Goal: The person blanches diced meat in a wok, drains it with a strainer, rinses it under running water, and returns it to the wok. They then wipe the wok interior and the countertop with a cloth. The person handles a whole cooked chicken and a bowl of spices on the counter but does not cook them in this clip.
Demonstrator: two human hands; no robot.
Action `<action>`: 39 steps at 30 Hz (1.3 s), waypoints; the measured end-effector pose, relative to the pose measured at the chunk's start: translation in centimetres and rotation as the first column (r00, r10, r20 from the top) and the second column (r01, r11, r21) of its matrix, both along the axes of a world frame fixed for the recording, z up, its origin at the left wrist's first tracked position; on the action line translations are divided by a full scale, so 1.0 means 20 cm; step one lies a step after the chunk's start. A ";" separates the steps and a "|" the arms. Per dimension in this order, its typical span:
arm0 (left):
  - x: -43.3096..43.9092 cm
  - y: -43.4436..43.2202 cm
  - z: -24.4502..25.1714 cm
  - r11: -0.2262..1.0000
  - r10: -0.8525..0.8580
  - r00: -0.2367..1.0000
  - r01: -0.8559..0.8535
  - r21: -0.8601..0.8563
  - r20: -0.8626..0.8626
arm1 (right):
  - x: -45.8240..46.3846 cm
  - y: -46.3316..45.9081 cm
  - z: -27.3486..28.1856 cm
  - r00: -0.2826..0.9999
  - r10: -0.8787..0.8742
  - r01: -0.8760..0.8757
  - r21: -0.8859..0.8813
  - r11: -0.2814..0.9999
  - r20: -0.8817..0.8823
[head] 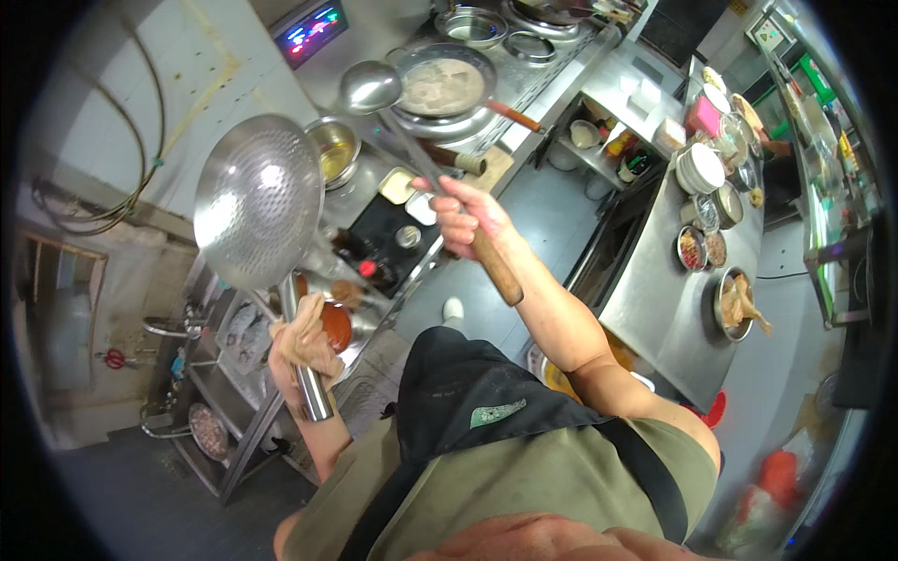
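Observation:
My left hand [305,343], with a beige cloth in its grip, holds the metal handle of a large perforated strainer ladle [259,203], whose round bowl is raised at the left. The wooden handle of a steel ladle [372,88] is in my right hand [466,217]; its bowl is near the left rim of a wok. That wok [445,84] sits on a burner, has an orange-brown handle and contains pale, cloudy liquid with lumps. Between the two tools a metal bowl [333,158] of yellowish liquid stands on the counter.
Seasoning containers, a red-capped bottle [367,268] and a pan of red sauce [337,328] line the counter. A sink faucet [172,327] is at the left. On the steel table [652,280] at the right stand stacked white bowls [700,169] and several food bowls. Part of another person [779,172] shows far right.

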State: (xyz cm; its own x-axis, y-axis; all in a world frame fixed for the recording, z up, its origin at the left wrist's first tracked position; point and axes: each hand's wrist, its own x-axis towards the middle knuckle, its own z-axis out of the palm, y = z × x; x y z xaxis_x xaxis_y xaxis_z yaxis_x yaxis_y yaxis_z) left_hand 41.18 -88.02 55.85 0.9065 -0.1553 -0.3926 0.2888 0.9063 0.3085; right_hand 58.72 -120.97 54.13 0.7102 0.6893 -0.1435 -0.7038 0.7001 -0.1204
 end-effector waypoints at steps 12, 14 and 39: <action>1.37 -0.80 -0.47 0.955 -0.291 0.956 0.292 -0.057 0.035 | 1.25 -1.32 -0.36 0.932 -0.363 0.294 -0.617 0.730 0.015; 1.54 -0.88 -0.52 0.944 -0.324 0.944 0.327 -0.036 0.068 | 1.30 -1.47 -0.40 0.934 -0.357 0.267 -0.613 0.744 -0.026; 2.81 -2.57 -0.50 0.873 -0.475 0.873 0.483 -0.065 0.114 | 2.26 -2.65 -0.77 0.981 0.072 0.158 -0.953 0.258 0.182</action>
State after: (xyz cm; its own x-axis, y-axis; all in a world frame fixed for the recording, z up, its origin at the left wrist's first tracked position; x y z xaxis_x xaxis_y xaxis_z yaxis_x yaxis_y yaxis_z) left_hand 97.31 -139.51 45.94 0.7430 -0.6097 -0.2759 0.6690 0.6885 0.2801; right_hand 103.83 -174.02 38.79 0.8218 0.0903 -0.5626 -0.5659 0.0142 -0.8243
